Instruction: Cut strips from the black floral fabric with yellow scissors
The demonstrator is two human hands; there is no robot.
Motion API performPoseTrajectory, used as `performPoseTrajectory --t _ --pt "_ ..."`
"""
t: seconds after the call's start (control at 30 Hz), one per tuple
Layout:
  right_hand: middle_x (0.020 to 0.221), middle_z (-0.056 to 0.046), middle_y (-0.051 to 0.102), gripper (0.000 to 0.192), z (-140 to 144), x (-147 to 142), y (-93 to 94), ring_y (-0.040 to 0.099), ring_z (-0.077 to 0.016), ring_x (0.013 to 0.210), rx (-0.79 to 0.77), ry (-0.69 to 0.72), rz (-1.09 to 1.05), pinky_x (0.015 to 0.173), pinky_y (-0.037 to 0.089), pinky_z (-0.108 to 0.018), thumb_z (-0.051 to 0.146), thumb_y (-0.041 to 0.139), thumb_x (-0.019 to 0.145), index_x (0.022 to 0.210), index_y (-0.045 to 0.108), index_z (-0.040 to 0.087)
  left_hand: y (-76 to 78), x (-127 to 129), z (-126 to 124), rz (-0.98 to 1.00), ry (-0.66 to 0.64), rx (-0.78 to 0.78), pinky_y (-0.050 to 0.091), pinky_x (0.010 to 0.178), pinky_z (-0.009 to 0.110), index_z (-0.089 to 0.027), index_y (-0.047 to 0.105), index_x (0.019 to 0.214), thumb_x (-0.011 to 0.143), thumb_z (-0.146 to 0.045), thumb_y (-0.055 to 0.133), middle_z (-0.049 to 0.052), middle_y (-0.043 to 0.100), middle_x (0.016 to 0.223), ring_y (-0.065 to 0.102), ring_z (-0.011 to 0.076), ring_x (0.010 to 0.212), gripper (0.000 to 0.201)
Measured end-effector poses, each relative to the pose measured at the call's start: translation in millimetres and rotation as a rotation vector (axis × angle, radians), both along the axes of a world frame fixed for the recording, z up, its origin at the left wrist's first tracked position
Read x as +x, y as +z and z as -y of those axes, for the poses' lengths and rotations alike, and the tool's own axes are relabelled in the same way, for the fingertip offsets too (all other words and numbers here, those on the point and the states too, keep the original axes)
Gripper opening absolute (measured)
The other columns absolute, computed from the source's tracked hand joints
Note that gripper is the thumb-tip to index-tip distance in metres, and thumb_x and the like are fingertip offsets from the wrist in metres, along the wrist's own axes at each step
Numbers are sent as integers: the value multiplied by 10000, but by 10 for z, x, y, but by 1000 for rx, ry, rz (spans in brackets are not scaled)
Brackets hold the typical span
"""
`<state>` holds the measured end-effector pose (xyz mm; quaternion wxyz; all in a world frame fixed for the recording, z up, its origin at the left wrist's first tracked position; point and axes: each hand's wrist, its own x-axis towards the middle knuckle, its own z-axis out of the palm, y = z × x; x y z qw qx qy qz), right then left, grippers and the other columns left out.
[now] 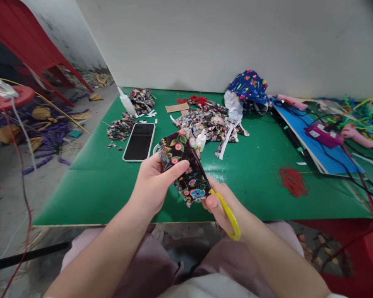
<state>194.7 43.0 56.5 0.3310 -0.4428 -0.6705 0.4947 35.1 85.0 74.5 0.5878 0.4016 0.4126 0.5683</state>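
Observation:
My left hand (157, 178) pinches a piece of black floral fabric (186, 174), its thumb lying across the front. The cloth is held up above the near part of the table. My right hand (225, 203) is closed round the yellow handle of a pair of scissors (228, 213). Their dark blades lie along the right edge of the fabric; whether they are parted I cannot make out. Behind the cloth stands a small white bottle (201, 140). A heap of floral fabric scraps (205, 122) lies just beyond it.
On the green table (96, 190) lie a phone (139, 142), a tangle of red thread (293, 181) and a blue folder (323, 140) bearing a purple device (324, 134) with cables. A glue bottle (127, 103) stands far left. Blue patterned cloth (249, 89) sits against the back wall.

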Motion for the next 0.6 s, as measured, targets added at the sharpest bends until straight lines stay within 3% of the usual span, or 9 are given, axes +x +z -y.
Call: performPoseTrajectory --t 0.27,0.6 --pt "512 54 382 798 -28 -30 46 308 -73 456 17 -18 36 424 271 -196 837 206 693 941 555 164 2 -3 -2 -10 14 -15 484 566 182 -176 637 715 612 -253 785 -41 609 653 557 74 578 196" --pt "579 37 373 715 -13 -31 62 270 -78 532 -1 -46 -9 460 246 -207 822 282 699 818 528 162 4 -4 -1 13 5 -21 481 573 163 -180 642 705 618 -237 784 -46 610 656 558 61 585 177"
